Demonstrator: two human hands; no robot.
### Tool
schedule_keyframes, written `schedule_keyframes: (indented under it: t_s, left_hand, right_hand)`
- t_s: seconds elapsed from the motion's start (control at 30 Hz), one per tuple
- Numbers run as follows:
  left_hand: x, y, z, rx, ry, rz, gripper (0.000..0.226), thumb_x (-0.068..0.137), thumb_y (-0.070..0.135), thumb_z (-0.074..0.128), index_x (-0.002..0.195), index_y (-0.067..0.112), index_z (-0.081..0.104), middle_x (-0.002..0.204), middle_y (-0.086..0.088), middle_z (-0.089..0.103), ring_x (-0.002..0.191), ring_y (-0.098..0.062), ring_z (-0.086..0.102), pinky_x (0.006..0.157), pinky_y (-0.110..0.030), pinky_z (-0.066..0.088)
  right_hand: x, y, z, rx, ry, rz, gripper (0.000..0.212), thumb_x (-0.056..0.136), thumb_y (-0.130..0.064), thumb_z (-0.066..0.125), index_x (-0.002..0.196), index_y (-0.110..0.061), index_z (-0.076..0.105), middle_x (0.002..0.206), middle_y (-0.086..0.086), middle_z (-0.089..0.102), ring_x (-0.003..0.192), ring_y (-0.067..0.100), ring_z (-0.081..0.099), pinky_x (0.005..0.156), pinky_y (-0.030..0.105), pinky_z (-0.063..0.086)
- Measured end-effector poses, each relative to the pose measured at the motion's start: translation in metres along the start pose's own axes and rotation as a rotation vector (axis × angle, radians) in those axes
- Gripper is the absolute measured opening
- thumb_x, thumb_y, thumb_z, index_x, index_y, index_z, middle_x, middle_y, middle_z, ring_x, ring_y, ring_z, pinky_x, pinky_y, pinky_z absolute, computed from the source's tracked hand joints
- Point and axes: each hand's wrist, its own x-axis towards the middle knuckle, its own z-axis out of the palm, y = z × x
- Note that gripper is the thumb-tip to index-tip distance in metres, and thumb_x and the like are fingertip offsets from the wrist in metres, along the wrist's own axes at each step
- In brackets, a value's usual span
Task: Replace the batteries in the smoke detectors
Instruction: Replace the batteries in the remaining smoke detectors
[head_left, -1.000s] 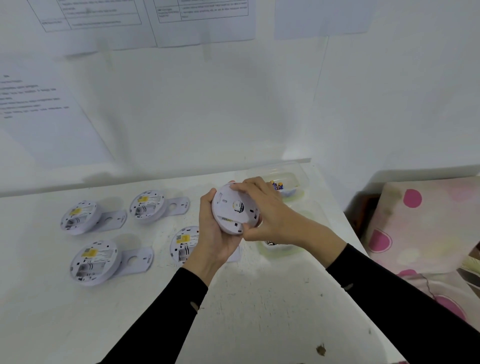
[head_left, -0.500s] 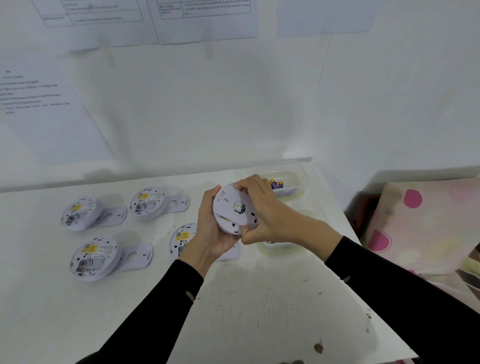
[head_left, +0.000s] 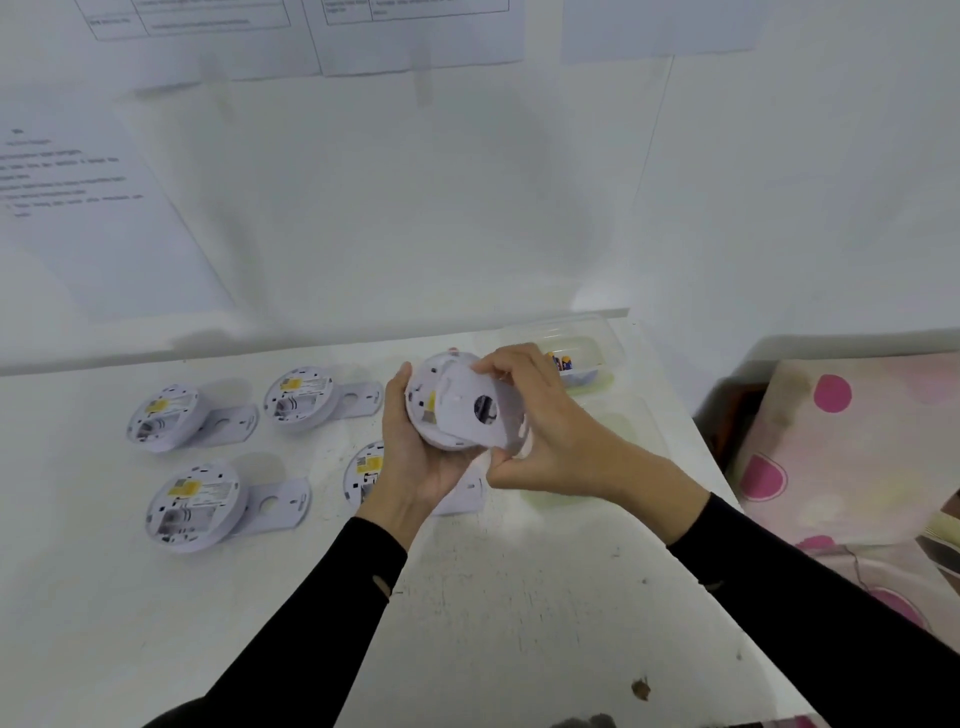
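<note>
My left hand (head_left: 410, 467) cups a round white smoke detector (head_left: 423, 400) from below, back side facing me. My right hand (head_left: 545, 441) pinches the detector's flat mounting plate (head_left: 462, 410), which has a round hole and sits partly lifted off the back. Three opened detectors with yellow labels lie face down on the white table, each with its plate beside it: (head_left: 163, 415), (head_left: 298, 397), (head_left: 192, 506). A fourth detector (head_left: 363, 473) is half hidden behind my left wrist. A clear plastic tub (head_left: 587, 358) with batteries stands at the back right.
The white table (head_left: 493, 597) ends at a wall behind and at an edge on the right. Past that edge lies pink dotted fabric (head_left: 841, 441). Printed sheets hang on the wall (head_left: 93, 208). A second clear container (head_left: 628, 426) sits under my right hand.
The mounting plate has come partly off the back of the held detector; earlier it sat flush. My right hand turned it while my left kept the body steady.
</note>
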Motion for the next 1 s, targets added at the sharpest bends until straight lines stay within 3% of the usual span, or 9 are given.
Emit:
schedule_keyframes:
  t_s: [0.1, 0.23, 0.37, 0.5, 0.57, 0.63, 0.73, 0.9, 1.0]
  left_hand:
    - [0.004, 0.007, -0.011, -0.067, 0.021, 0.033, 0.092, 0.084, 0.072, 0.048, 0.145, 0.002, 0.046, 0.135, -0.022, 0.058, 0.123, -0.039, 0.058, 0.103, -0.053, 0.048]
    - [0.005, 0.015, -0.021, -0.188, -0.032, 0.116, 0.072, 0.089, 0.059, 0.049, 0.135, 0.003, 0.056, 0.133, -0.019, 0.061, 0.128, -0.048, 0.052, 0.106, -0.063, 0.039]
    - [-0.002, 0.009, -0.020, -0.147, -0.084, 0.084, 0.065, 0.086, 0.055, 0.052, 0.128, 0.006, 0.060, 0.132, -0.016, 0.059, 0.125, -0.040, 0.051, 0.106, -0.050, 0.039]
    - [-0.005, 0.004, -0.018, -0.129, -0.160, 0.056, 0.059, 0.081, 0.051, 0.055, 0.122, 0.010, 0.064, 0.138, -0.015, 0.056, 0.129, -0.041, 0.048, 0.106, -0.050, 0.042]
    - [-0.006, 0.002, -0.018, -0.102, -0.180, 0.058, 0.058, 0.077, 0.050, 0.061, 0.120, 0.011, 0.065, 0.138, -0.015, 0.056, 0.128, -0.041, 0.049, 0.108, -0.050, 0.040]
    - [-0.006, 0.001, -0.018, -0.092, -0.186, 0.058, 0.061, 0.075, 0.049, 0.065, 0.124, 0.012, 0.062, 0.138, -0.015, 0.057, 0.127, -0.040, 0.050, 0.108, -0.051, 0.040]
    - [-0.006, -0.006, -0.012, -0.084, -0.170, 0.048, 0.057, 0.083, 0.051, 0.051, 0.125, 0.013, 0.058, 0.134, -0.016, 0.060, 0.120, -0.037, 0.056, 0.098, -0.049, 0.050]
    - [-0.005, -0.013, 0.002, -0.025, -0.155, 0.023, 0.053, 0.086, 0.049, 0.048, 0.124, 0.014, 0.059, 0.125, -0.015, 0.062, 0.111, -0.029, 0.059, 0.100, -0.046, 0.042]
    - [-0.004, -0.014, 0.003, -0.001, -0.164, 0.033, 0.052, 0.085, 0.049, 0.049, 0.121, 0.013, 0.062, 0.122, -0.015, 0.063, 0.109, -0.028, 0.060, 0.102, -0.044, 0.040]
  right_hand:
    - [-0.026, 0.011, 0.015, -0.017, -0.093, 0.009, 0.073, 0.067, -0.015, 0.070, 0.133, -0.016, 0.040, 0.124, -0.003, 0.034, 0.119, 0.013, 0.034, 0.101, 0.016, 0.032]
    - [-0.066, 0.034, 0.045, -0.100, -0.287, 0.058, 0.074, 0.070, -0.018, 0.072, 0.137, -0.012, 0.042, 0.127, 0.002, 0.040, 0.119, 0.009, 0.033, 0.104, 0.005, 0.019]
    - [-0.087, 0.050, 0.068, -0.092, -0.425, 0.154, 0.066, 0.071, -0.024, 0.068, 0.132, -0.019, 0.043, 0.127, -0.005, 0.039, 0.118, 0.008, 0.036, 0.105, 0.020, 0.033]
    - [-0.090, 0.055, 0.070, -0.108, -0.425, 0.113, 0.056, 0.072, -0.026, 0.067, 0.124, -0.021, 0.048, 0.124, -0.007, 0.039, 0.116, 0.009, 0.037, 0.097, 0.024, 0.041]
    - [-0.084, 0.044, 0.059, -0.041, -0.316, 0.090, 0.038, 0.077, -0.023, 0.062, 0.114, -0.019, 0.053, 0.116, -0.007, 0.044, 0.111, 0.006, 0.041, 0.094, 0.021, 0.039]
    - [-0.067, 0.026, 0.043, 0.023, -0.031, 0.037, 0.019, 0.081, -0.012, 0.053, 0.100, -0.014, 0.056, 0.101, -0.004, 0.048, 0.097, 0.007, 0.045, 0.086, 0.019, 0.037]
    - [-0.031, 0.011, 0.025, 0.003, 0.374, 0.033, 0.022, 0.077, 0.003, 0.044, 0.090, -0.007, 0.057, 0.093, -0.003, 0.049, 0.088, 0.008, 0.046, 0.078, 0.016, 0.034]
    - [0.002, 0.012, 0.019, -0.114, 0.420, 0.099, 0.020, 0.079, 0.004, 0.047, 0.088, -0.007, 0.061, 0.096, -0.004, 0.046, 0.094, 0.015, 0.044, 0.080, 0.013, 0.038]
    - [0.006, 0.013, 0.020, -0.171, 0.435, 0.122, 0.019, 0.082, 0.009, 0.048, 0.087, -0.004, 0.061, 0.096, 0.001, 0.048, 0.099, 0.019, 0.049, 0.087, 0.030, 0.046]
